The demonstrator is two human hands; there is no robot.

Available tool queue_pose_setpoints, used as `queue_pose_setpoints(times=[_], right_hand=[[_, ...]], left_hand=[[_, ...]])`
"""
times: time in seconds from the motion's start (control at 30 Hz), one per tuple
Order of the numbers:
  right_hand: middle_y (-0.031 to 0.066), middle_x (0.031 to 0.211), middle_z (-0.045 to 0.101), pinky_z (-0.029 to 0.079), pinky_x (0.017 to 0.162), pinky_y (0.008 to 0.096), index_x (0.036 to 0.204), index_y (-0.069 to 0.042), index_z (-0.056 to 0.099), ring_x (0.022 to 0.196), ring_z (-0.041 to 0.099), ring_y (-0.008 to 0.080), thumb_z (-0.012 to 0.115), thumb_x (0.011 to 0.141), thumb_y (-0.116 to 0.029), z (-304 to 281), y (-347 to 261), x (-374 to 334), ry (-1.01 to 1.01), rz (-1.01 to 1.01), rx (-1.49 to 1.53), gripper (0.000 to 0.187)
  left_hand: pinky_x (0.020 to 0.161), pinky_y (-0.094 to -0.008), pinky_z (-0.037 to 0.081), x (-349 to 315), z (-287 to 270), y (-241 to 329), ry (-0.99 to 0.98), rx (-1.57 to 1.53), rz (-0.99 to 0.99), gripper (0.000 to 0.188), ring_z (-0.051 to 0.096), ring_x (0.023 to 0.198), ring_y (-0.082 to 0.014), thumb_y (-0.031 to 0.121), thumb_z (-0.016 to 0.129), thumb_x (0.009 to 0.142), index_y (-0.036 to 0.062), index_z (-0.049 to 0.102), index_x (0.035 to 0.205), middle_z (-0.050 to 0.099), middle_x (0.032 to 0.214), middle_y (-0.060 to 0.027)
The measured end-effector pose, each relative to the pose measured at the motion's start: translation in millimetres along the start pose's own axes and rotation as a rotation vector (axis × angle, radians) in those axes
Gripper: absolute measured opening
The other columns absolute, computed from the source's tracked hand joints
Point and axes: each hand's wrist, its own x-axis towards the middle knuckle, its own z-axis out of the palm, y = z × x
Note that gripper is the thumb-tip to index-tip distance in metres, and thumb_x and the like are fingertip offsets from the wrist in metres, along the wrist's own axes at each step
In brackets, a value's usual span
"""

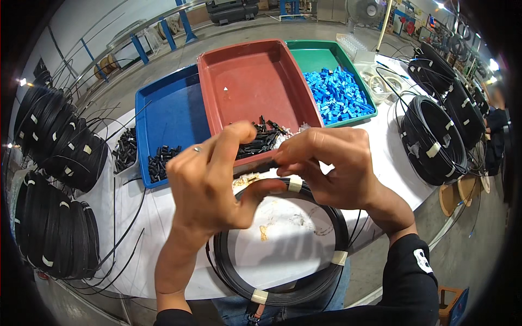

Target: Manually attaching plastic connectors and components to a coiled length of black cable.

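Just on the near side of the red tray (255, 81), a small dark piece (262, 166) is showing between two bare hands, looking slim and straight, perhaps a connector or a cable end, though blur is softening its outline. The right hand (334, 165) is pinching it narrowly with thumb and fingertips. The left hand (209, 176) is curling its fingers and pointing its thumb toward the right hand; whether it is gripping anything, I cannot tell. Below the hands, nearer the person than the red tray, a coil of black cable (340, 233) is lying as a neat ring, bands of pale tape binding it. Loose black pieces (258, 140) are filling the red tray's near end. Left of the red tray, a blue tray (171, 114) is holding similar bits; right of it, a green tray (310, 57) is carrying bright blue pieces (337, 95). Farther out on both sides, more black coils (60, 141) are standing stacked.
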Motion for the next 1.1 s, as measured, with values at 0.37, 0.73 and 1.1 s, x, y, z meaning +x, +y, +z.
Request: queue_pose_setpoints(times=[0.37,0.73,1.1], right_hand=[[0.0096,0.085,0.069,0.052,0.052,0.0323,0.086,-0.003,0.065,0.065,0.067,0.0221,0.070,0.069,0.006,15.3,15.7,2.3,-0.013,-0.294,-0.205,0.020],[0.0073,0.077,0.063,0.051,0.051,0.0347,0.086,-0.004,0.060,0.064,0.064,0.0232,0.071,0.069,-0.004,22.3,22.2,3.0,0.011,-0.302,-0.250,0.020],[0.0092,0.084,0.068,0.041,0.046,0.0283,0.086,-0.003,0.066,0.059,0.060,0.0165,0.075,0.065,-0.004,16.9,20.6,3.4,-0.003,-0.469,-0.351,0.022]], left_hand=[[0.047,-0.0398,0.039,-5.4,-10.4,-19.3,-0.390,-0.013,0.120,0.020,0.054,0.048,-0.0293,0.024,0.062,0.065,0.0081,0.061,0.077,0.054,0.057,-0.0060],[0.044,-0.0410,0.045,-10.6,1.8,-16.4,-0.348,-0.134,-0.107,0.011,0.058,0.044,-0.0323,0.015,0.060,0.065,0.0059,0.059,0.070,0.056,0.050,-0.0111],[0.040,-0.0397,0.042,-15.0,11.9,-25.0,-0.360,-0.325,0.033,0.020,0.051,0.037,-0.0314,0.012,0.058,0.063,0.0060,0.046,0.049,0.047,0.042,-0.0118]])
